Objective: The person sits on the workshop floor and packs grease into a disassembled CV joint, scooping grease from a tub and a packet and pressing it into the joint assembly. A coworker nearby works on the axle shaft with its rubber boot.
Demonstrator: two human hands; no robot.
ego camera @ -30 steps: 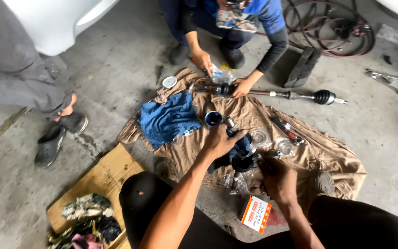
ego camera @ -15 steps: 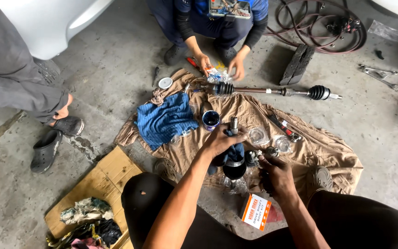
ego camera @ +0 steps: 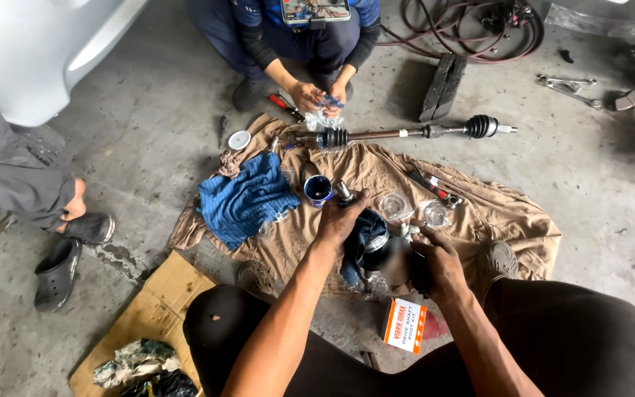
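Note:
My left hand (ego camera: 341,220) grips the top of a metal joint part (ego camera: 370,250) wrapped in a dark blue rag, its stub end poking out near my fingers. My right hand (ego camera: 435,261) is closed around the dark rubber boot end of the same part, low over the brown cloth (ego camera: 479,220). Across from me a squatting person holds a small packet (ego camera: 323,110) in both hands above a long drive shaft (ego camera: 406,133) lying on the cloth's far edge.
A blue checked rag (ego camera: 248,198), a metal cup (ego camera: 317,190), clear plastic bags (ego camera: 413,209) and a red-handled tool (ego camera: 435,190) lie on the cloth. An orange-white box (ego camera: 404,326) sits by my knee. Cardboard (ego camera: 156,301) at left, a standing person's sandalled feet (ego camera: 75,228), hoses (ego camera: 472,26) behind.
The view has shifted so everything sits lower and nearer. The person opposite has drawn both hands together on a small packet. My hands stay on the wrapped joint part.

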